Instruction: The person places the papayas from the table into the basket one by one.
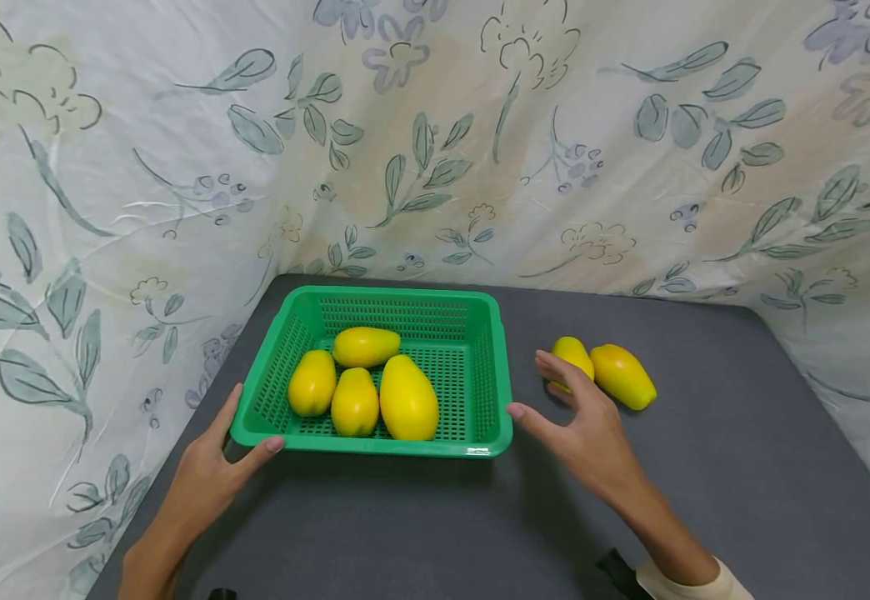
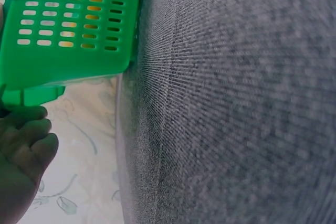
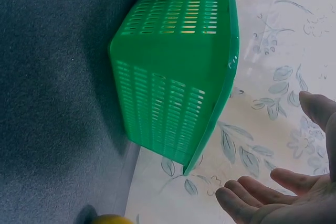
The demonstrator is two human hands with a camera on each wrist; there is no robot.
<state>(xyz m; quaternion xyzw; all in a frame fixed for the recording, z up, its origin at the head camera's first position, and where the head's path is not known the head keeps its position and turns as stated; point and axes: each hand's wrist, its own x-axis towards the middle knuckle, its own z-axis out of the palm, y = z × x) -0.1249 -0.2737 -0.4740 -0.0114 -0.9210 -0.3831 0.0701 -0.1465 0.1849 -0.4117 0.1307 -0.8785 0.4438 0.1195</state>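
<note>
Basket sits on the gray table, four yellow fruits inside. I have the left hand clamped on its near left corner, thumb over the rim. Right hand has thumb and fingers apart, beside the right rim; two loose fruits lie behind it.
</note>
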